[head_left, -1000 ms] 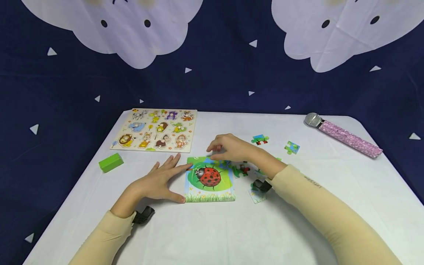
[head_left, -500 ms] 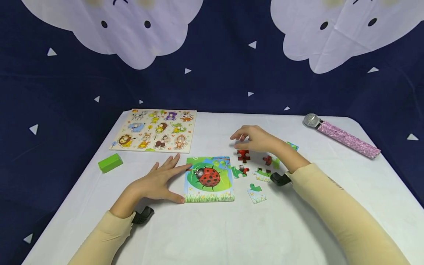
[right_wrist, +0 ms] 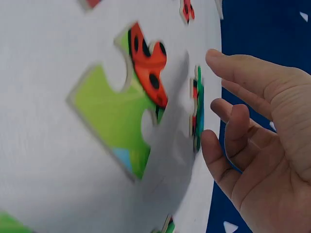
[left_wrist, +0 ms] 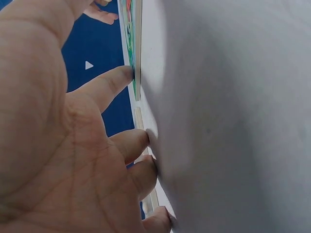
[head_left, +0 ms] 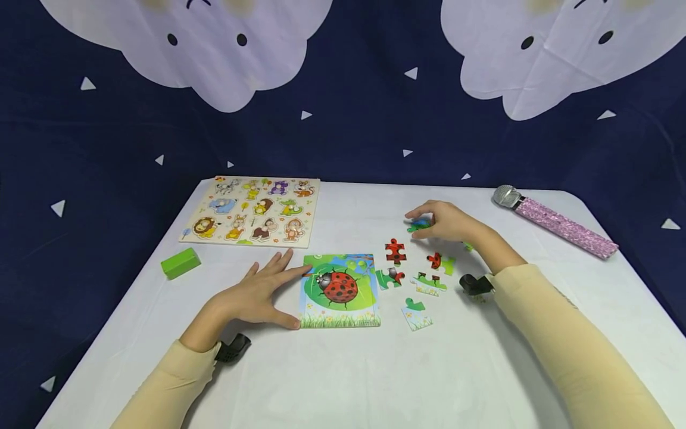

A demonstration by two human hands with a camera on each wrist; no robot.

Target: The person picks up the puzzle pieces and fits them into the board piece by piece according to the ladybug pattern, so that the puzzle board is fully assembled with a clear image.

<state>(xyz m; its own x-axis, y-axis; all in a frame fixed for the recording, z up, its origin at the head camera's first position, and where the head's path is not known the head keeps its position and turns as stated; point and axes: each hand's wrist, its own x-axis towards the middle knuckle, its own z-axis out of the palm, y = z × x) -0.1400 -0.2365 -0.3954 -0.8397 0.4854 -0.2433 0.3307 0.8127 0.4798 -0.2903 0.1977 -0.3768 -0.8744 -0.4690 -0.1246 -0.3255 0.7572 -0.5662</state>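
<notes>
A square ladybug puzzle board lies flat in the middle of the table in the head view. My left hand is spread at its left side, with thumb and index finger touching the edge and the other fingertips on the cloth. My right hand hovers over a blue-and-green jigsaw piece at the back. In the right wrist view, its thumb and bent fingers are parted just beside that piece, and nothing is gripped. A green-and-red jigsaw piece lies closer to that camera.
Several loose pieces lie right of the board, among them a red one and a pale corner piece. An animal peg board is at the back left, above a green block. A pink glittery microphone lies back right.
My right hand has moved right, from the board's top edge past the red piece to the blue-and-green piece, uncovering the board's upper right corner. The left hand has stayed put.
</notes>
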